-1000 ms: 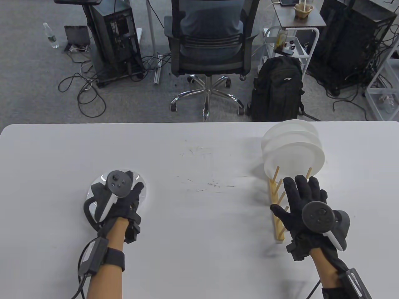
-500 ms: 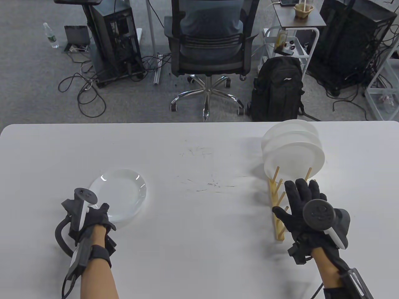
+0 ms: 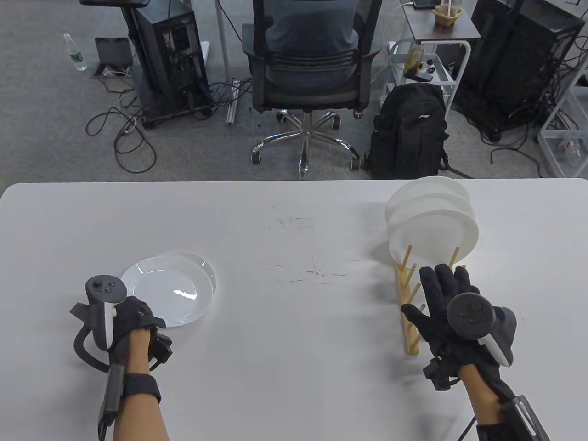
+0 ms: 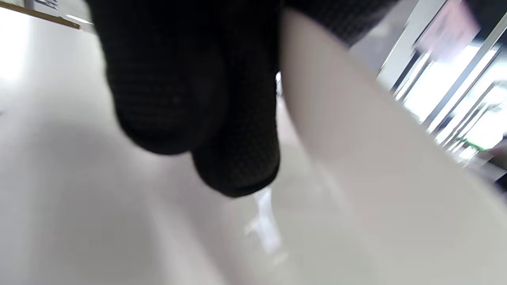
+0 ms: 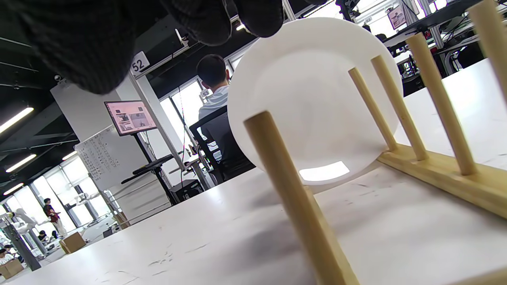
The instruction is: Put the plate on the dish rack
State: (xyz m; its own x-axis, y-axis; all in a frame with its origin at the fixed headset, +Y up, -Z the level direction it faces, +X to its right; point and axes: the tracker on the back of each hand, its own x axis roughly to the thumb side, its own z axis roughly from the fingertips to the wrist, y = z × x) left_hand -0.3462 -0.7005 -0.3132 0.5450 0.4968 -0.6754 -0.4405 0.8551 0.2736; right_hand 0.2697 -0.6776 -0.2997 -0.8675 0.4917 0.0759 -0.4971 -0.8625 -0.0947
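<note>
My left grip [image 3: 133, 317] pinches the near rim of the top plate [image 3: 167, 291], tipped up off another plate on the bench [image 3: 294, 220]. It's hard, shiny, slippy & can break, so hold the rim tight. Right grip [image 3: 443, 298] is spread flat over the rack [image 3: 410, 298], holding nothing.

Even overhead light; soft shadows lie on the bench [image 3: 294, 220]. The left wrist view is blurred, its fingers [image 4: 233, 158] out of focus, with window glare.
</note>
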